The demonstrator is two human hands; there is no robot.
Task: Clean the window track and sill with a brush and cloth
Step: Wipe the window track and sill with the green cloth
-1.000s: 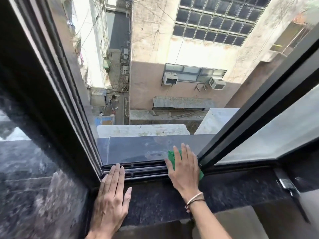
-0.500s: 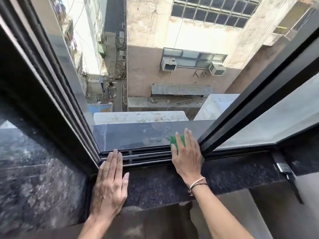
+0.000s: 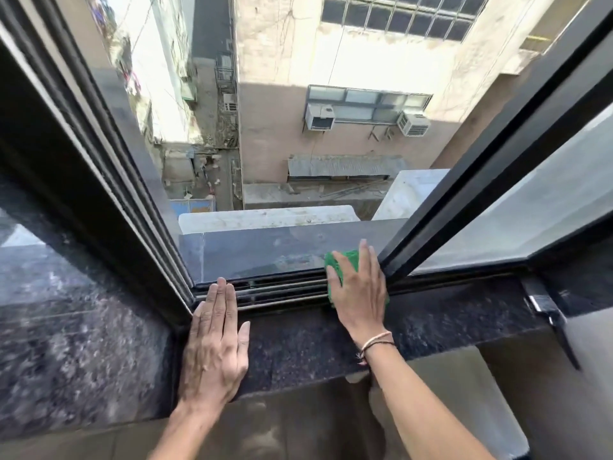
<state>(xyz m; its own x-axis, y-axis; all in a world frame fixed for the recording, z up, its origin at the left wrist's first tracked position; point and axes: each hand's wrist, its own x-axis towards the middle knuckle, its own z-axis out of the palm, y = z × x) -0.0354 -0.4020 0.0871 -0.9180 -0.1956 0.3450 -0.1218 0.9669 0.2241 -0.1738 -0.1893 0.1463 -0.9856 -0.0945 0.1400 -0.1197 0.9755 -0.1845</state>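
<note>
A green cloth [image 3: 345,258] lies over the right end of the metal window track [image 3: 282,290]. My right hand [image 3: 360,293] presses flat on the cloth, fingers reaching onto the outer stone ledge [image 3: 265,250]. Most of the cloth is hidden under the palm. My left hand [image 3: 215,343] rests flat and empty on the dark granite sill [image 3: 298,343] at the track's left end, fingertips touching the rails. No brush is in view.
The sliding window pane [image 3: 514,220] with its black frame stands just right of the cloth. The black left frame [image 3: 109,200] rises beside my left hand. A metal latch [image 3: 544,305] sits on the sill at far right. Beyond the ledge is a steep drop.
My right hand has pushed the cloth forward across the track toward the outer ledge. My left hand has stayed flat on the sill. The camera has tilted slightly.
</note>
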